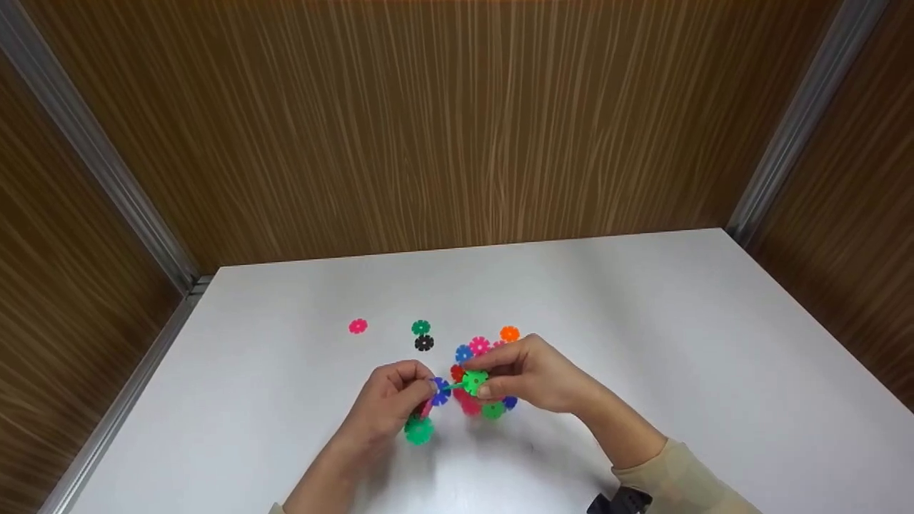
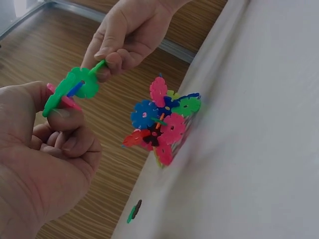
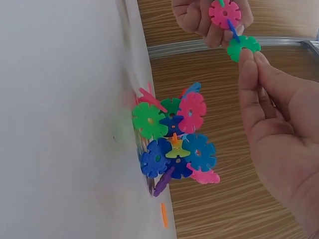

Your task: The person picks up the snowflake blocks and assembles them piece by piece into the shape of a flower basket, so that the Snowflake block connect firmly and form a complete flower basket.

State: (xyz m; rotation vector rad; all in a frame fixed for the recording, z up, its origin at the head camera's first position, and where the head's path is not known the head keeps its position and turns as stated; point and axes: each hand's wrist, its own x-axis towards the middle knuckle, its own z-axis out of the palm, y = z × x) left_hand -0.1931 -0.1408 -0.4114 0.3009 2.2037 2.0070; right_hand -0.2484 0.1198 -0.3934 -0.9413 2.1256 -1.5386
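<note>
Above the table, both hands hold a short chain of notched plastic flower discs. My left hand pinches it near a pink disc and a blue disc; a teal-green disc hangs below the fingers. Thumb and fingers of my right hand pinch a bright green disc at the chain's other end. A green disc links the two sides, seen nearly edge-on in the head view. Behind the right hand stands a built cluster of multicoloured discs on the table, partly hidden in the head view.
Loose on the white table lie a pink disc, a green disc and a black disc. An orange disc lies behind the cluster. Wood-patterned panels enclose the table at the back and sides.
</note>
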